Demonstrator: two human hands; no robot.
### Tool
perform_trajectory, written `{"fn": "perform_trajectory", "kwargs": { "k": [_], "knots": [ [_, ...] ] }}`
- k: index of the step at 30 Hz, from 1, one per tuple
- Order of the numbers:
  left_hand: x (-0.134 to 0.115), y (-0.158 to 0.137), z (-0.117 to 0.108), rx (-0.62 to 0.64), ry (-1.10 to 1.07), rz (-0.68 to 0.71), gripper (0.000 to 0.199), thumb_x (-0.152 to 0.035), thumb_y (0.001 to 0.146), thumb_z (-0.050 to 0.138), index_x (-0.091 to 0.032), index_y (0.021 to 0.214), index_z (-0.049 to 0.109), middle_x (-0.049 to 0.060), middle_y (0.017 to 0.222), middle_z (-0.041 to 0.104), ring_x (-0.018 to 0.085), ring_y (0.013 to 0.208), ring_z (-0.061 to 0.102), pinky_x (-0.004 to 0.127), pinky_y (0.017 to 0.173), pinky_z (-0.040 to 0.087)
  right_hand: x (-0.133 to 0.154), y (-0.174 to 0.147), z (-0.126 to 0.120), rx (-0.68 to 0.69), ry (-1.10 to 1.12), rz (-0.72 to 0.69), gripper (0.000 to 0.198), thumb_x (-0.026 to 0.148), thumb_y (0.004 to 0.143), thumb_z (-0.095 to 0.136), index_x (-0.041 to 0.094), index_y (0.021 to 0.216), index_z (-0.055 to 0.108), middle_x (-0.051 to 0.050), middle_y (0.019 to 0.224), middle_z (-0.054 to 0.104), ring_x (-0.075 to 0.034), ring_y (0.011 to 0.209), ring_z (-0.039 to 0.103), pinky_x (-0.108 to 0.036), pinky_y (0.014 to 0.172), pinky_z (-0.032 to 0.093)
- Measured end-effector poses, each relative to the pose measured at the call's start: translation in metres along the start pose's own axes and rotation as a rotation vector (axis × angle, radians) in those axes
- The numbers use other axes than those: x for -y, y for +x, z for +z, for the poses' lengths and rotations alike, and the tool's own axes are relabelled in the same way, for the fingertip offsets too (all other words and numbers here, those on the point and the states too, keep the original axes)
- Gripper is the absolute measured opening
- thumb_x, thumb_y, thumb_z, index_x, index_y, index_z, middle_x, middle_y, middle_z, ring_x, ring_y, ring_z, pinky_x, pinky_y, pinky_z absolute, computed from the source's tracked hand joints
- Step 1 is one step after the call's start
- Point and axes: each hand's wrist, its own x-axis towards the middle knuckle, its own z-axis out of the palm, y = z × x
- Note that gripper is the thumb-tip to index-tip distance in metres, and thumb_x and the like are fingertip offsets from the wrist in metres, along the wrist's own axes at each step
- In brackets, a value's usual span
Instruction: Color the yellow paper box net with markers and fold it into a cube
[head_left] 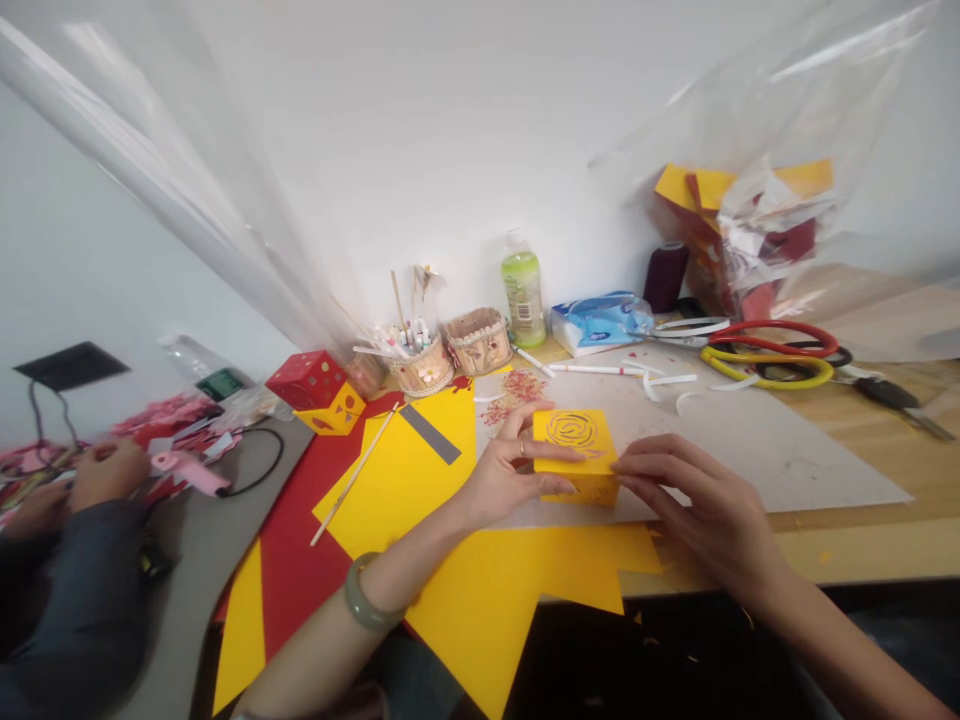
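Note:
A small yellow paper box (576, 455) with a cut-out swirl pattern on its top sits between my hands, over the grey board (795, 460). My left hand (517, 465) grips its left side, thumb at the front and fingers behind and over the top. At the box's right edge, the fingertips of my right hand (694, 495) are pinched together on its corner. Yellow paper sheets (480, 580) lie beneath my left forearm, with a red sheet (300, 560) beside them. A thin wooden stick (354, 475) and a grey strip (430, 434) rest on the yellow paper.
Behind stand a red and yellow box (319, 390), two decorated baskets (478, 342), a green bottle (523, 290) and a tissue pack (600, 322). Scissors (772, 355) with red and yellow handles lie right. At far left, another person's hands (109, 470) work near a pink glue gun (191, 470).

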Motion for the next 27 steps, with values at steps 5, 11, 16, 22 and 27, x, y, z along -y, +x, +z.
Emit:
{"fn": "perform_trajectory", "kwargs": {
  "k": [5,11,16,22,27],
  "knots": [
    [0.000,0.000,0.000,0.004,0.014,-0.013,0.028,-0.043,0.061,0.075,-0.030,0.087,0.072,0.004,0.127,0.041,0.026,0.120,0.038,0.043,0.106,0.022,0.002,0.001,0.000,-0.004,-0.031,-0.023,0.015,0.009,0.084,0.053,0.022,0.089,0.057,-0.004,0.083,0.058,-0.015,0.074,0.060,-0.026,0.064,0.051],
    [0.000,-0.001,-0.001,0.032,-0.010,-0.003,0.031,-0.044,0.062,0.074,-0.030,0.089,0.071,0.003,0.133,0.037,0.027,0.122,0.037,0.042,0.105,0.025,0.004,-0.002,-0.001,0.007,-0.097,-0.065,0.014,0.010,0.085,0.051,0.021,0.092,0.056,-0.005,0.085,0.058,-0.015,0.075,0.061,-0.025,0.064,0.051],
    [-0.006,-0.003,-0.004,0.071,0.068,-0.057,0.036,-0.052,0.082,0.049,-0.027,0.097,0.070,0.003,0.135,0.038,0.026,0.129,0.028,0.042,0.109,0.017,0.002,-0.004,-0.001,0.040,-0.117,-0.069,0.013,0.013,0.087,0.049,0.022,0.094,0.056,-0.005,0.086,0.058,-0.015,0.075,0.062,-0.026,0.063,0.052],
    [-0.011,-0.002,-0.003,0.054,0.043,-0.099,0.020,-0.036,0.081,0.058,-0.029,0.095,0.070,-0.001,0.134,0.040,0.024,0.131,0.026,0.040,0.110,0.014,0.000,-0.004,-0.003,0.035,-0.246,-0.106,0.014,0.012,0.085,0.051,0.023,0.094,0.056,-0.007,0.091,0.057,-0.020,0.082,0.058,-0.032,0.065,0.050],
    [-0.009,-0.001,-0.003,0.048,0.060,-0.093,0.020,-0.032,0.080,0.058,-0.028,0.096,0.069,0.001,0.135,0.038,0.024,0.128,0.029,0.039,0.110,0.014,0.002,0.001,-0.007,0.068,-0.191,-0.103,0.015,0.015,0.086,0.051,0.019,0.100,0.052,-0.012,0.101,0.058,-0.023,0.095,0.055,-0.038,0.077,0.049]
  ]
}}
